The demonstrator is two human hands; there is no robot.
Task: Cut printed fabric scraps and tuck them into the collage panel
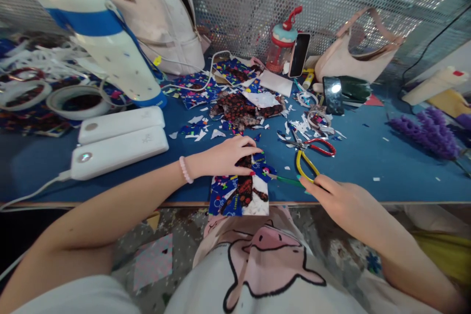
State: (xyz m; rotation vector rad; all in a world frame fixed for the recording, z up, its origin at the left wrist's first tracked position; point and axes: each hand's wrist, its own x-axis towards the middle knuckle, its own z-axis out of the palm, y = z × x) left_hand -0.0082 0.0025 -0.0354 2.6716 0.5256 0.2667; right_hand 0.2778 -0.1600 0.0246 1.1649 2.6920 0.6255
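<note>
My left hand lies on a small board covered with patterned scraps, thumb and fingers spread and pressing down. The board overhangs the table's front edge, with blue printed pieces, dark brown floral pieces and a bare white area. My right hand is closed on a thin green tool, whose kind I cannot make out. Its tip meets a blue scrap at the board's right side. Just beyond my right fingers lie scissors with a red and a yellow handle.
Blue and brown fabric scraps and white bits litter the table. At left are a tall bottle, white devices and tape rolls. Along the back stand a backpack, phone and handbag.
</note>
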